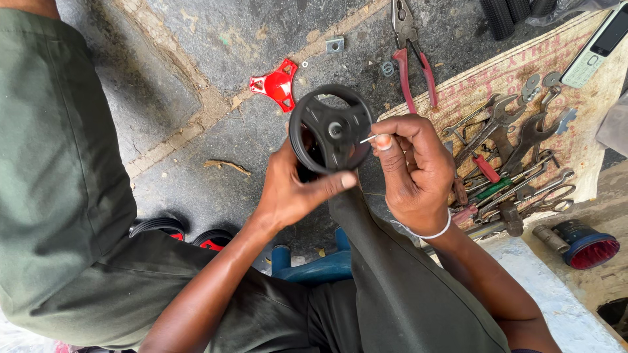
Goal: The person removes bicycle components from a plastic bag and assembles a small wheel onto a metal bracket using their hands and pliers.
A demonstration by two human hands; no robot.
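Both busy: left hand [291,189] gripping black wheel [331,129], right hand [412,171] pinching thin pin [367,138].

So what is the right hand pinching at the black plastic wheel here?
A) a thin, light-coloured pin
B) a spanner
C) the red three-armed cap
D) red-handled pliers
A: the right hand pinches a thin pin against the black wheel, which the left hand holds; the pliers, red cap and spanners lie untouched on the ground.
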